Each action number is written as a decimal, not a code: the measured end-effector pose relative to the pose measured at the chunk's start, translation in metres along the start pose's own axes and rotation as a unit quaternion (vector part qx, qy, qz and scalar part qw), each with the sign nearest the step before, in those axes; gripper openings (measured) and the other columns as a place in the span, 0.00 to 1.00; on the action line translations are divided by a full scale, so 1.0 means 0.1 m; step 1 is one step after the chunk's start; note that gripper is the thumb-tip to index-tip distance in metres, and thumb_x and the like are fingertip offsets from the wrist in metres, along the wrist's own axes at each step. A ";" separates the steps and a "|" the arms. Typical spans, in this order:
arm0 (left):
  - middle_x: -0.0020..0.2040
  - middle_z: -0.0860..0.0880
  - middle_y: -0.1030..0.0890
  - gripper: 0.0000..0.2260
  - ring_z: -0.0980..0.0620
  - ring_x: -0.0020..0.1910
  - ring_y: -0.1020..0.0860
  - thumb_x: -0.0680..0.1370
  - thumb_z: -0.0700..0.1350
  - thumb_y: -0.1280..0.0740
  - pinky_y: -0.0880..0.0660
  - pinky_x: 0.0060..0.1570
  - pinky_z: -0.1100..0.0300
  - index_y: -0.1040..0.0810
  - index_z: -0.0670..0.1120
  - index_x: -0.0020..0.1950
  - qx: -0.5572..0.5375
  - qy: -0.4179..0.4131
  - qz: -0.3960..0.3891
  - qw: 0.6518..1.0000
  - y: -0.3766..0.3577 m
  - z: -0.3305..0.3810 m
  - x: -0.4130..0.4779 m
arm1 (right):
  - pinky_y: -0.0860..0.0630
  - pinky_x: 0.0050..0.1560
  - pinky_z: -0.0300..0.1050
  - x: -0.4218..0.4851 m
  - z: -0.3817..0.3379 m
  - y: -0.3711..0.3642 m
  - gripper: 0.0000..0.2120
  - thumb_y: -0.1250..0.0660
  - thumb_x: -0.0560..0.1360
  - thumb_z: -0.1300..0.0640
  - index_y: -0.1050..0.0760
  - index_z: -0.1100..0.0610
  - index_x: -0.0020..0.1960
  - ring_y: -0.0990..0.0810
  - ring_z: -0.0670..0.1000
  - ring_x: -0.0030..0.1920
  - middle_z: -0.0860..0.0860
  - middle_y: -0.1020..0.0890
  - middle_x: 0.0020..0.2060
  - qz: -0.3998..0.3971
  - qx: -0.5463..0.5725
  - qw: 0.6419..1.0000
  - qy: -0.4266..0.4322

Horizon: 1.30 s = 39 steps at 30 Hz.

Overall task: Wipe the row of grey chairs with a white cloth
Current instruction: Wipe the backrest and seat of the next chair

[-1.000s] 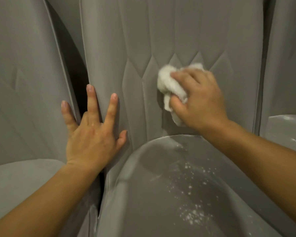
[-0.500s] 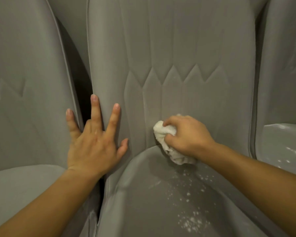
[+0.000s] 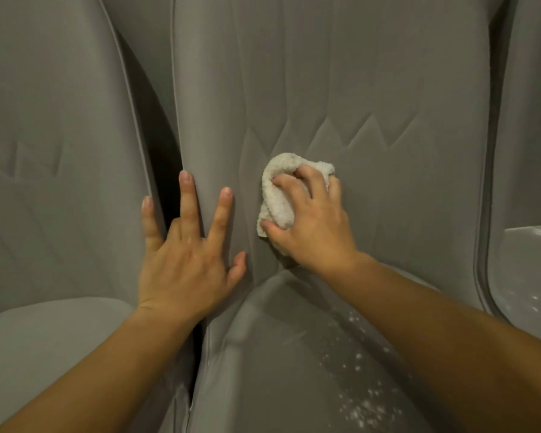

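Three grey chairs stand side by side. The middle grey chair (image 3: pixel 372 89) fills the centre, its backrest upright and its seat below. My right hand (image 3: pixel 313 223) grips a bunched white cloth (image 3: pixel 278 195) and presses it against the lower left part of that backrest, just above the seat. My left hand (image 3: pixel 185 260) lies flat with spread fingers on the left edge of the same backrest, one finger across the dark gap. White specks (image 3: pixel 363 401) dot the middle chair's seat.
The left grey chair (image 3: pixel 53 151) and the right grey chair (image 3: pixel 531 151) flank the middle one closely. A narrow dark gap (image 3: pixel 166 170) separates left and middle chairs. The right chair's seat (image 3: pixel 531 276) carries a few white specks.
My right hand with the cloth went down to the seat crease, then came back up and leftward on the backrest. My left hand stayed pressed on the backrest edge.
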<state>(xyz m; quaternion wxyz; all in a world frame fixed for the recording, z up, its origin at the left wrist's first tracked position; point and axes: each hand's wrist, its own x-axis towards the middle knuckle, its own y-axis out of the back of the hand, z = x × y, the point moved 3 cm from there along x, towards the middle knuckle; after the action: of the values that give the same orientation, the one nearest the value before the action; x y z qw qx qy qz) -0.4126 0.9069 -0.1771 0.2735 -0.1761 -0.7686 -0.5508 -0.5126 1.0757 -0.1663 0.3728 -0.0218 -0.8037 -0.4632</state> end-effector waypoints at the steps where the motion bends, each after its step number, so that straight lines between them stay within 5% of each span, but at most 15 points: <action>1: 0.80 0.29 0.55 0.44 0.35 0.55 0.20 0.75 0.66 0.36 0.60 0.76 0.33 0.49 0.47 0.84 0.003 -0.002 0.001 1.000 0.00 0.00 0.00 | 0.23 0.56 0.57 0.01 0.01 0.01 0.30 0.27 0.69 0.40 0.29 0.44 0.68 0.36 0.62 0.67 0.47 0.34 0.68 0.011 -0.003 1.000 0.003; 3: 0.80 0.29 0.54 0.43 0.35 0.54 0.19 0.76 0.65 0.36 0.61 0.76 0.34 0.48 0.47 0.84 0.002 -0.005 0.006 1.000 0.01 0.00 0.00 | 0.23 0.53 0.54 -0.08 0.04 -0.01 0.24 0.27 0.69 0.45 0.26 0.44 0.64 0.34 0.61 0.62 0.47 0.30 0.64 -0.027 -0.016 0.999 0.023; 6: 0.80 0.28 0.54 0.44 0.35 0.53 0.19 0.75 0.66 0.34 0.62 0.76 0.35 0.48 0.47 0.83 -0.001 -0.004 0.006 1.000 0.02 -0.02 0.00 | 0.29 0.62 0.49 -0.40 0.19 -0.16 0.21 0.29 0.72 0.46 0.26 0.42 0.64 0.34 0.57 0.65 0.45 0.29 0.64 -0.243 -0.004 0.970 0.026; 8: 0.80 0.29 0.53 0.43 0.35 0.56 0.20 0.76 0.66 0.37 0.61 0.77 0.35 0.49 0.47 0.84 0.008 -0.004 0.003 1.000 0.02 -0.01 0.00 | 0.31 0.61 0.46 -0.47 0.28 -0.16 0.19 0.31 0.72 0.46 0.25 0.42 0.63 0.32 0.54 0.63 0.43 0.27 0.61 -0.285 0.035 0.958 0.010; 13: 0.80 0.28 0.53 0.45 0.34 0.59 0.21 0.74 0.66 0.35 0.60 0.76 0.34 0.48 0.47 0.83 0.004 -0.003 0.008 1.000 -0.01 -0.01 0.01 | 0.25 0.59 0.51 -0.21 0.14 0.26 0.24 0.35 0.67 0.48 0.22 0.51 0.62 0.26 0.58 0.59 0.49 0.23 0.58 -0.016 0.071 0.989 0.130; 15: 0.80 0.29 0.54 0.45 0.34 0.60 0.22 0.74 0.66 0.35 0.60 0.76 0.34 0.49 0.48 0.83 0.008 -0.006 0.009 1.000 -0.01 0.00 0.01 | 0.26 0.60 0.50 -0.06 0.06 0.34 0.27 0.36 0.68 0.49 0.23 0.53 0.65 0.25 0.59 0.61 0.51 0.23 0.62 0.073 0.071 0.988 0.119; 17: 0.80 0.29 0.55 0.44 0.34 0.60 0.22 0.75 0.66 0.36 0.61 0.76 0.34 0.50 0.48 0.83 0.008 -0.007 0.010 1.000 -0.01 0.00 0.00 | 0.27 0.63 0.52 0.03 0.00 0.23 0.30 0.36 0.68 0.46 0.25 0.50 0.69 0.27 0.61 0.64 0.51 0.25 0.67 0.077 0.063 0.993 0.066; 21: 0.78 0.30 0.62 0.42 0.34 0.59 0.21 0.76 0.66 0.40 0.62 0.76 0.34 0.50 0.48 0.83 -0.001 -0.012 0.021 1.000 -0.01 -0.01 -0.01 | 0.26 0.62 0.58 -0.23 -0.07 -0.22 0.36 0.32 0.65 0.40 0.34 0.42 0.72 0.35 0.65 0.68 0.49 0.35 0.70 -0.048 0.003 0.999 0.014; 27: 0.79 0.28 0.55 0.44 0.36 0.54 0.20 0.74 0.66 0.34 0.61 0.76 0.35 0.47 0.48 0.83 -0.003 -0.005 0.016 1.000 0.00 0.00 0.00 | 0.27 0.57 0.49 -0.39 0.11 -0.30 0.26 0.31 0.69 0.39 0.32 0.38 0.66 0.29 0.55 0.62 0.43 0.27 0.60 -0.276 -0.005 0.961 -0.018; 29: 0.79 0.28 0.55 0.45 0.35 0.54 0.20 0.74 0.65 0.34 0.61 0.76 0.34 0.47 0.47 0.83 -0.006 -0.007 0.015 1.000 -0.01 -0.01 0.00 | 0.28 0.56 0.48 -0.31 0.11 -0.15 0.26 0.32 0.68 0.39 0.29 0.39 0.66 0.27 0.55 0.61 0.45 0.25 0.59 -0.234 0.007 0.972 -0.017; 32: 0.79 0.29 0.57 0.42 0.34 0.56 0.20 0.76 0.64 0.38 0.60 0.76 0.33 0.48 0.48 0.84 -0.009 -0.005 0.017 1.000 -0.01 -0.01 0.00 | 0.27 0.54 0.49 -0.14 0.03 0.26 0.29 0.34 0.66 0.39 0.26 0.45 0.66 0.26 0.59 0.58 0.48 0.24 0.60 0.031 0.052 0.997 0.053; 34: 0.80 0.29 0.56 0.42 0.34 0.59 0.21 0.75 0.65 0.41 0.61 0.76 0.34 0.49 0.48 0.83 -0.004 -0.001 0.012 1.000 -0.02 0.00 0.00 | 0.29 0.55 0.48 0.09 -0.01 0.43 0.28 0.34 0.68 0.41 0.25 0.47 0.67 0.27 0.60 0.59 0.50 0.25 0.62 0.136 0.082 0.986 0.043; 39: 0.80 0.28 0.55 0.43 0.34 0.58 0.21 0.74 0.66 0.41 0.62 0.76 0.34 0.49 0.48 0.83 -0.006 -0.005 0.002 1.000 0.01 0.00 0.00 | 0.25 0.55 0.53 0.28 -0.17 0.12 0.27 0.30 0.67 0.46 0.24 0.47 0.66 0.27 0.63 0.59 0.50 0.24 0.62 0.070 0.022 0.996 0.048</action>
<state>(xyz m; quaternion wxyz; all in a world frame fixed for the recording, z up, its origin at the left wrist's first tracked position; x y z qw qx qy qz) -0.4117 0.9071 -0.1764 0.2699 -0.1818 -0.7661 -0.5542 -0.5182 1.0610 -0.1355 0.4430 -0.0473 -0.7912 -0.4189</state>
